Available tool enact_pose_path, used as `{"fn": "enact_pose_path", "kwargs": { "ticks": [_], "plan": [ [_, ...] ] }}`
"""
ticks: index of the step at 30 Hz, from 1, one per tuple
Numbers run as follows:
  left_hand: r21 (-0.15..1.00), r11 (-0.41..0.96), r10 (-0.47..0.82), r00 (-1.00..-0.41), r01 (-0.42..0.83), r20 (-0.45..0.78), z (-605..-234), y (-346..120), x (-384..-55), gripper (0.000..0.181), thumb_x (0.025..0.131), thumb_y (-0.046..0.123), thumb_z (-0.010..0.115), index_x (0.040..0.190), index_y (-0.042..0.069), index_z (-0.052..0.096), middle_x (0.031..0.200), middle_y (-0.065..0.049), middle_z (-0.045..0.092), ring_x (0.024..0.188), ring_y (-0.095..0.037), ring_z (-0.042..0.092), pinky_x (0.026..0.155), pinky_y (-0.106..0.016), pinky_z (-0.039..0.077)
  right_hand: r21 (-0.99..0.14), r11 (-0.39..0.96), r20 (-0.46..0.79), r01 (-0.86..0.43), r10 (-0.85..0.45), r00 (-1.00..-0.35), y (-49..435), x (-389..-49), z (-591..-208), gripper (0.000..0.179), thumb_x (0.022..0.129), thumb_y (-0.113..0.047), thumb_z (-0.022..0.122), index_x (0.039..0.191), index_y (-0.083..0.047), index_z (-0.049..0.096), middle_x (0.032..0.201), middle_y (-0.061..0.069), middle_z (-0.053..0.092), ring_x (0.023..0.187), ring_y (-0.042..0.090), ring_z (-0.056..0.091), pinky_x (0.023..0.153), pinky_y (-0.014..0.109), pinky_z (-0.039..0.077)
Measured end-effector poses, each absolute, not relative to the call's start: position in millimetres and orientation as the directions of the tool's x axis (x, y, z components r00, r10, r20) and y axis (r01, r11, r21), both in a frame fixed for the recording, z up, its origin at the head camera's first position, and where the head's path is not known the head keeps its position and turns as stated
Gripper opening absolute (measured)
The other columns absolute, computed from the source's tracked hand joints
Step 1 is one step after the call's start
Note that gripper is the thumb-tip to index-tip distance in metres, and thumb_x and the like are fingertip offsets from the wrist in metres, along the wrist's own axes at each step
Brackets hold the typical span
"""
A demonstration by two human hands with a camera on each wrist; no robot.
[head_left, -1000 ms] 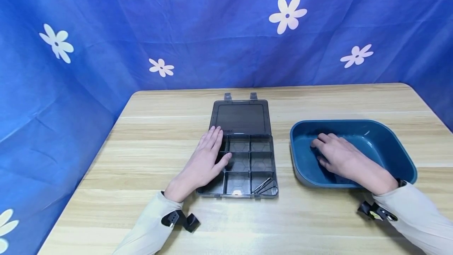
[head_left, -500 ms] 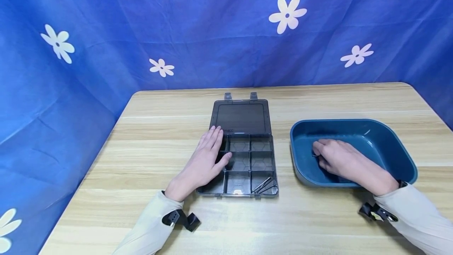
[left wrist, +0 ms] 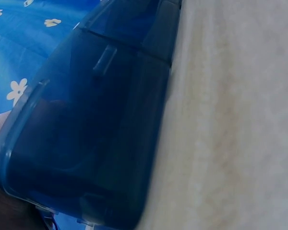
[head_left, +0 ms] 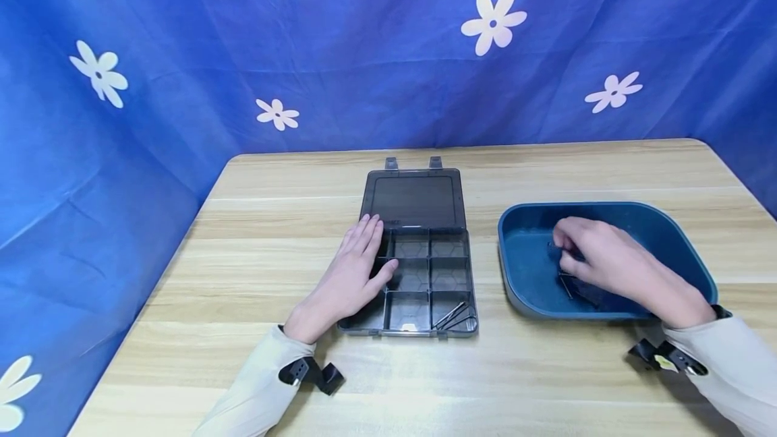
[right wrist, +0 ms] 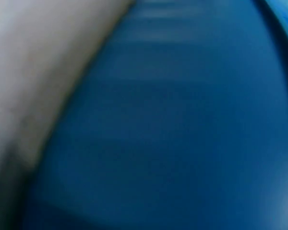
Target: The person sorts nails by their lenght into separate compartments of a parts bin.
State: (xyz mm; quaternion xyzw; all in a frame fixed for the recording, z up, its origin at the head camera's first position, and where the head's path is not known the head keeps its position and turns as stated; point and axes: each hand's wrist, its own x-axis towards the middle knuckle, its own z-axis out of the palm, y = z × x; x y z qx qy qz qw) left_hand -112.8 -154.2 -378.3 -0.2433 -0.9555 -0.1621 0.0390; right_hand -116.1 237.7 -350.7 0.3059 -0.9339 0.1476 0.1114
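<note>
A dark see-through compartment box [head_left: 408, 278] lies on the table with its lid [head_left: 414, 199] folded back. My left hand [head_left: 349, 275] rests flat on the box's left side, fingers straight and thumb spread over the compartments. Several thin metal pieces [head_left: 452, 315] lie in its front right compartment. My right hand [head_left: 607, 261] is inside the blue basin [head_left: 528, 302], fingers bent toward the thumb. A small dark object [head_left: 552, 248] shows beside the fingertips; whether they pinch it is unclear. Under the hand lie dark, thin pieces [head_left: 573, 288], partly hidden. In the right wrist view, the basin's wall [right wrist: 182, 120] is blurred.
Both stand on a wood-grain table [head_left: 273, 221], the basin to the right of the box. A blue cloth [head_left: 376, 73] with pale flowers hangs behind the table and along its left side. Each wrist carries a black camera mount.
Inside the basin my right hand has moved right and back toward the wrist, and dark pieces beneath it have come into sight. My left hand has stayed on the box.
</note>
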Motion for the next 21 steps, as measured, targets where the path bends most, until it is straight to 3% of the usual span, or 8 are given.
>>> {"fn": "enact_pose_path", "kwargs": {
  "ticks": [5, 21],
  "plan": [
    [0.285, 0.834, 0.451, -0.881, 0.472, 0.141, -377.5, -153.6, -113.1, 0.071, 0.1, 0.042, 0.042, 0.148, -0.007, 0.025, 0.156, -0.023, 0.022, 0.147, -0.034, 0.014, 0.121, -0.047, 0.012, -0.191, 0.767, 0.364, -0.612, -0.524, -0.77, 239.4, -116.1, -343.4, 0.018, 0.071, -0.002, 0.066, 0.082, -0.014, 0.057, 0.073, -0.008, 0.048, 0.064, 0.006, 0.042, 0.053, 0.022, 0.035],
    [0.278, 0.834, 0.454, -0.879, 0.477, 0.147, -377.2, -153.9, -112.3, 0.072, 0.099, 0.042, 0.044, 0.148, -0.008, 0.025, 0.156, -0.023, 0.023, 0.147, -0.035, 0.014, 0.121, -0.047, 0.012, -0.182, 0.715, 0.37, -0.675, -0.586, -0.721, 218.5, -112.2, -338.1, 0.02, 0.073, -0.002, 0.069, 0.085, -0.014, 0.06, 0.076, -0.009, 0.05, 0.067, 0.004, 0.044, 0.054, 0.022, 0.04]
  ]
}}
